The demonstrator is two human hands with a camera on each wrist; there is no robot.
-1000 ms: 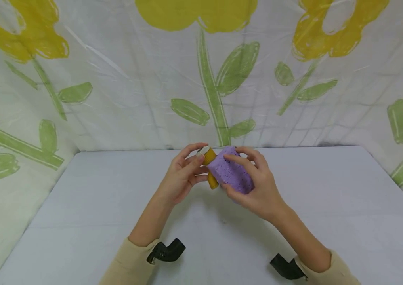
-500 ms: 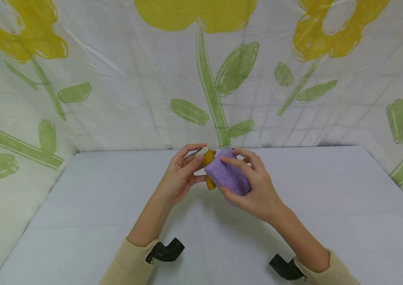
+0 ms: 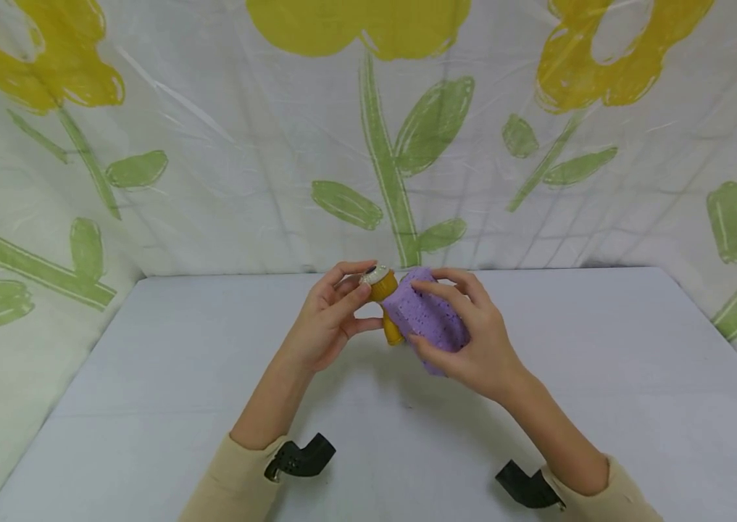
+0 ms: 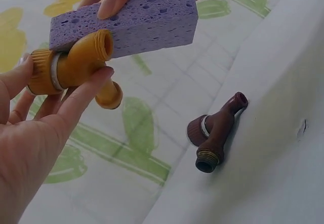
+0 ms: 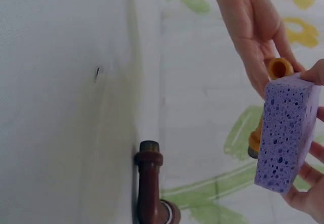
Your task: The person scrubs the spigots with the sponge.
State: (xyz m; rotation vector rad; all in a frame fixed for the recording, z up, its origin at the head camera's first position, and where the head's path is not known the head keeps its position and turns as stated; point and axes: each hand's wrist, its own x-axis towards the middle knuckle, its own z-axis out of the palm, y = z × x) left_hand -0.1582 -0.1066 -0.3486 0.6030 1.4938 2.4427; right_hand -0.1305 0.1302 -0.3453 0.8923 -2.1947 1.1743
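My left hand (image 3: 324, 325) holds a yellow tap (image 3: 384, 288) by its ridged knob, thumb on one side and fingers on the other. In the left wrist view the tap's round open end (image 4: 106, 45) and a silvery ring by the knob show. My right hand (image 3: 482, 341) grips a purple, pitted sponge (image 3: 425, 315) between thumb and fingers. The sponge (image 4: 157, 24) lies against the tap's body in the left wrist view. From the right wrist, the sponge (image 5: 283, 133) hides most of the tap. Both things are held up above the white table (image 3: 179, 362).
A dark red-brown tap (image 4: 218, 130) with a threaded end rests on the table; in the head view it is hidden behind the hands. A decorated sheet (image 3: 244, 145) with yellow flowers hangs behind the table. Black wrist cameras (image 3: 303, 458) sit at both sleeves.
The sponge dips slightly down and left along the yellow tap, then comes back up and right. The tap has turned a little, so its knob's end faces up more.
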